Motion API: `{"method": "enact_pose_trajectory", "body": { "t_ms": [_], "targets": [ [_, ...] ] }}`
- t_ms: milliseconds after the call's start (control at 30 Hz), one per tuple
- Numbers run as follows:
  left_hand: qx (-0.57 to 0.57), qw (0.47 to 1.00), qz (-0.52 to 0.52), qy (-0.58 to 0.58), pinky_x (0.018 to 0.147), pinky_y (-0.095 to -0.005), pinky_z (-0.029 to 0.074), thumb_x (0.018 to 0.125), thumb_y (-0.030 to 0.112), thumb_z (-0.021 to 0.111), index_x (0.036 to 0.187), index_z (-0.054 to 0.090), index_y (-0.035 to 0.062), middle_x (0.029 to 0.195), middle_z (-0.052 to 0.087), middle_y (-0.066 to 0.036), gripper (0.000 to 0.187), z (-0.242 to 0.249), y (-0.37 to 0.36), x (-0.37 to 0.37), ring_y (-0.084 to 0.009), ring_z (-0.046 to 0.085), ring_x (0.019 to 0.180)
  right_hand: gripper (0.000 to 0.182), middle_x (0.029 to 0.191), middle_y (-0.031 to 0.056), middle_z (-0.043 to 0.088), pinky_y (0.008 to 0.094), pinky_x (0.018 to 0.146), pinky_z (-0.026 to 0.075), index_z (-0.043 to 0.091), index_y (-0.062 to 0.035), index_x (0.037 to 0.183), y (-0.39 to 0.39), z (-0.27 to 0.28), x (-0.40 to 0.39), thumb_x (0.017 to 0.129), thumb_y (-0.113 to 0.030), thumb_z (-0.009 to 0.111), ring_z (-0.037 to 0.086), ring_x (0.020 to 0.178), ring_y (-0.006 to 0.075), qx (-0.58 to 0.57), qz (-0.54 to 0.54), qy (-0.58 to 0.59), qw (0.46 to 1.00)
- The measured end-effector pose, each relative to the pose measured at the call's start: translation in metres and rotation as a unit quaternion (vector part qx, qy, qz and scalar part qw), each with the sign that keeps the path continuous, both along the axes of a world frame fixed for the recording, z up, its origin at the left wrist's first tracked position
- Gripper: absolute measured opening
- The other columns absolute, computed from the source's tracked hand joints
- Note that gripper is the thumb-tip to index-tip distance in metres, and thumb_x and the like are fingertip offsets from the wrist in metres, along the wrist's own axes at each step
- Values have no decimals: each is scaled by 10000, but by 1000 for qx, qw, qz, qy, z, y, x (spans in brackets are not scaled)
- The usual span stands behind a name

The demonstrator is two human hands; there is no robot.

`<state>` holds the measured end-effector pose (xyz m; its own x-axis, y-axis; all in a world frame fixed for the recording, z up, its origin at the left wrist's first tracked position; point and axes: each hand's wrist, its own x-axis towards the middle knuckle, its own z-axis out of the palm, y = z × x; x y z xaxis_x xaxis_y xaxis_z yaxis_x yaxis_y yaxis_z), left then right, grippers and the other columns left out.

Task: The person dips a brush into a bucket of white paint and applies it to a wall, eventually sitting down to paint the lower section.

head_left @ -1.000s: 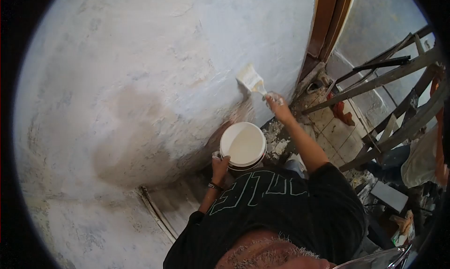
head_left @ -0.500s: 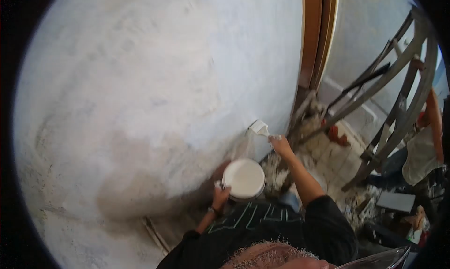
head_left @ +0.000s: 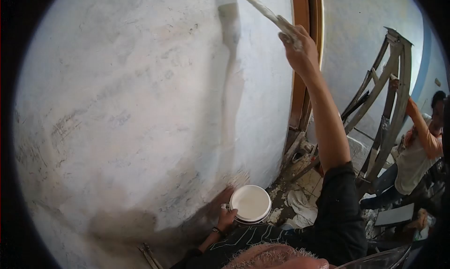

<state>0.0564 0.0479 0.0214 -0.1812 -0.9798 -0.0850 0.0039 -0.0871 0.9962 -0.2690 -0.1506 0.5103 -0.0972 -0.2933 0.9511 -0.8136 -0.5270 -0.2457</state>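
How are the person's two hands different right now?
The right hand is stretched high up beside the wall, gripping a paintbrush. The left hand stays low near the floor, holding the rim of a white bucket. The right arm is straight; the left is bent. Both are shut on something.

Right hand [head_left: 299, 43] raised high, fingers closed; left hand [head_left: 227, 218] low, gripping
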Motion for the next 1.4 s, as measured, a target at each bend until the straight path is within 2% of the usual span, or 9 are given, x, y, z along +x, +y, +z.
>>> {"method": "enact_pose_trajectory", "body": {
  "t_ms": [167,333,500,700,867,967,1033,1133,1400],
  "targets": [
    [8,999,-32,35,754,-338,518,838,51,623,1080,494,-15,1013,632,-107,282,-42,-14,5,-167,615,894,306,882,110,588,423,648,524,641,-190,1205,-14,-98,-9,906,-181,577,644,801,306,135,-78,137,978],
    [7,999,-52,-11,762,-330,510,834,67,622,1121,488,-13,1033,620,-104,327,-40,-18,7,-160,601,911,320,927,139,642,460,729,501,622,-163,1204,54,-141,-40,903,-261,575,646,788,316,426,-48,262,865],
    [-4,998,-69,1,749,-324,508,829,90,626,1137,518,-21,1013,625,-82,345,-21,-18,-8,-149,599,898,255,852,131,675,435,743,497,631,-67,991,41,-17,-8,908,-303,578,659,802,294,364,-117,257,888],
    [22,996,-73,38,736,-340,508,804,104,650,1043,576,-11,947,644,-60,275,16,-21,-36,-151,608,848,286,978,77,699,377,745,539,671,-271,1174,35,58,-13,889,-283,653,668,862,234,80,-50,107,990],
    [-87,996,-22,-24,670,-331,500,790,90,650,987,589,-16,853,647,-55,232,17,-32,-58,-135,602,772,354,1031,111,693,425,817,521,666,-198,1187,96,-27,-51,836,-178,703,654,946,299,261,-22,153,953],
    [-28,998,-49,-29,641,-346,489,791,79,652,985,594,-21,820,644,-56,226,75,-38,-77,-137,589,752,336,1011,131,683,444,879,485,700,-143,1080,135,-91,-55,747,-117,657,626,1003,329,501,45,297,811],
    [-94,994,-45,29,797,-336,502,830,44,626,1147,531,-26,986,633,-56,338,88,-40,-93,-146,595,899,265,993,102,686,447,846,486,707,-153,1009,152,-165,-49,745,-169,681,635,964,310,569,39,322,756],
    [-110,992,-55,-25,767,-323,513,829,43,641,1146,542,-45,967,676,-86,344,91,-45,-112,-162,642,871,186,853,166,686,456,721,544,716,-88,868,156,-245,-41,735,-108,588,674,820,358,615,2,358,702],
    [-221,958,2,-180,662,-361,511,800,62,665,996,526,-23,832,695,-169,254,134,-31,-146,-262,692,745,130,805,162,693,418,629,552,698,-53,805,148,-350,-15,770,-135,604,699,721,322,544,-97,315,772]
  ]
}}
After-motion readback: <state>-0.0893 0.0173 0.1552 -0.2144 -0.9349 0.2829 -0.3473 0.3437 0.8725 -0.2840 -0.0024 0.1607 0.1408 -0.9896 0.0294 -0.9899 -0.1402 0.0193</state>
